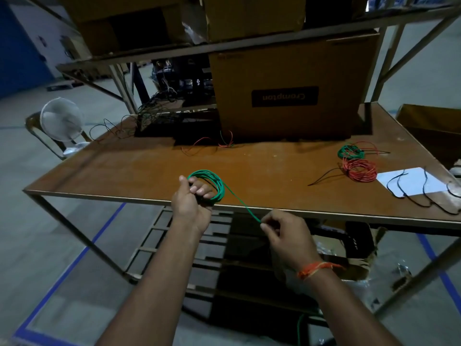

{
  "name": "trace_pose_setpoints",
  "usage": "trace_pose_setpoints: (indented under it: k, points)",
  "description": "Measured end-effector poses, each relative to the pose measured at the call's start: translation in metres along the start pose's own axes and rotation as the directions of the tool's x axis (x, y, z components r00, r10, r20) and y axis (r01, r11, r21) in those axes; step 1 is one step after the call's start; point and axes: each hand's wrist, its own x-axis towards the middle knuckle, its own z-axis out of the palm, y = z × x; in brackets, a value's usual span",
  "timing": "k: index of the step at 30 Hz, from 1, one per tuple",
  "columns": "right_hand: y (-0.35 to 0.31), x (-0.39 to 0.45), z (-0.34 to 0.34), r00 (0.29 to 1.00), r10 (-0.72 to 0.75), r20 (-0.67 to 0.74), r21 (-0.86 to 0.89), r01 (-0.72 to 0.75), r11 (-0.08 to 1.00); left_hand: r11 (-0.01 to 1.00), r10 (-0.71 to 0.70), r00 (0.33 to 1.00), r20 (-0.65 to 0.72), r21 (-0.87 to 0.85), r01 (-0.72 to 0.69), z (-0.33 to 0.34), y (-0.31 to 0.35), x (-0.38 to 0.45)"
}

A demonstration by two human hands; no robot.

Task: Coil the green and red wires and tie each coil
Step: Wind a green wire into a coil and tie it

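A green wire coil [216, 182] is looped around the fingers of my left hand [192, 201], which grips it just above the table's front edge. One strand of green wire [243, 204] runs from the coil down and right to my right hand [284, 231], which pinches it between thumb and fingers below the table edge. More green wire shows near the floor [300, 323]. On the right of the table lie a small green coil [350, 151] and a red coil [360, 169], touching each other.
The brown table [124, 171] carries a large cardboard box [287, 91] at the back, a tangle of dark wires [154, 113], loose red and green wire ends [225, 142], and a white sheet [411, 181] with black ties [429, 198]. A white fan [62, 119] stands at left.
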Motion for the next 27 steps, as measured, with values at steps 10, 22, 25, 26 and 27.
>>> trace_pose_setpoints:
  k: [10, 22, 25, 26, 27]
  points:
    - [-0.064, 0.021, -0.032, 0.927, -0.347, 0.146, -0.037, 0.355, 0.934, 0.504, 0.125, 0.911, 0.394, 0.766, -0.400, -0.014, -0.022, -0.005]
    - [-0.072, 0.039, -0.022, 0.974, -0.166, -0.156, 0.115, 0.185, 0.976, 0.592, -0.270, 0.873, 0.406, 0.785, -0.182, -0.032, -0.017, -0.021]
    - [-0.067, 0.040, -0.010, 0.986, -0.084, -0.147, 0.224, 0.116, 0.968, 0.635, -0.264, 0.877, 0.402, 0.757, -0.155, -0.036, -0.011, -0.021]
    - [-0.066, 0.040, -0.005, 0.988, -0.062, -0.142, 0.251, 0.097, 0.963, 0.649, -0.263, 0.884, 0.386, 0.749, -0.134, -0.037, -0.010, -0.020]
    - [-0.066, 0.039, -0.001, 0.990, -0.043, -0.136, 0.269, 0.079, 0.960, 0.663, -0.260, 0.893, 0.367, 0.740, -0.111, -0.038, -0.008, -0.019]
